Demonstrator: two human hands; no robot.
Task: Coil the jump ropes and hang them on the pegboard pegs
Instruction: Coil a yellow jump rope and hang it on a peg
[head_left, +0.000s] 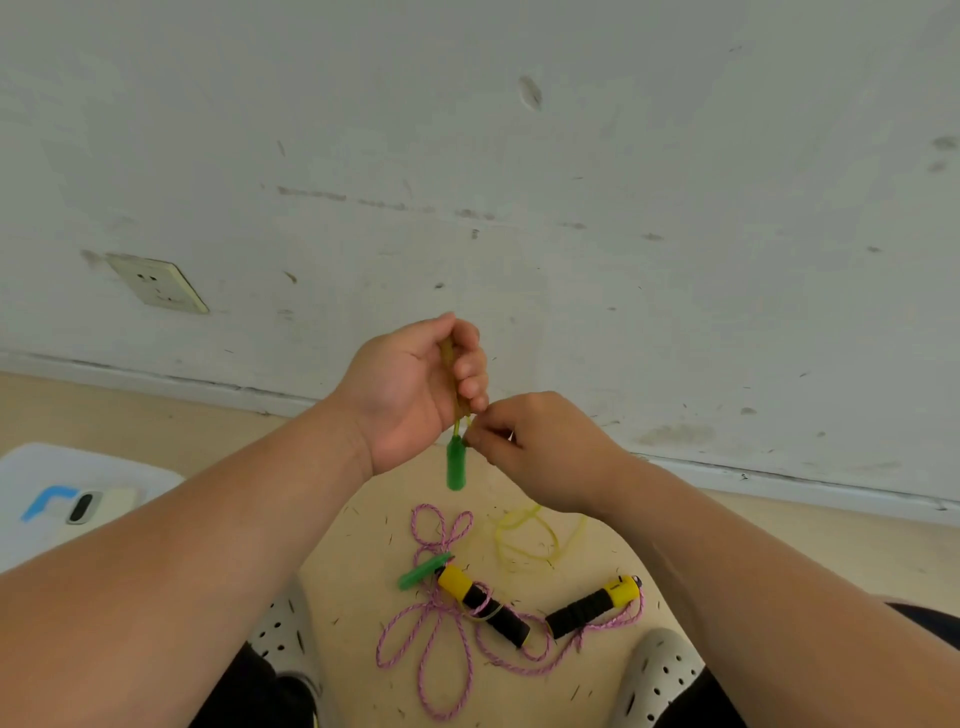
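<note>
My left hand (415, 387) is raised in front of the wall and grips several strands of a thin yellow jump rope (524, 538). One green handle (456, 464) of that rope hangs just below the hand. My right hand (530, 447) pinches the yellow cord right beside that handle. The rest of the yellow rope lies in loose loops on the floor, and its second green handle (421, 570) lies there too. A pink braided jump rope (441, 631) with two black-and-yellow handles (485, 605) (595, 605) lies spread on the floor between my feet.
A scuffed white wall (519, 156) with a socket plate (156, 283) rises close ahead. A white tray-like object holding a phone (83, 506) sits at the left on the floor. My two grey perforated shoes (660, 680) flank the ropes. No pegboard is in view.
</note>
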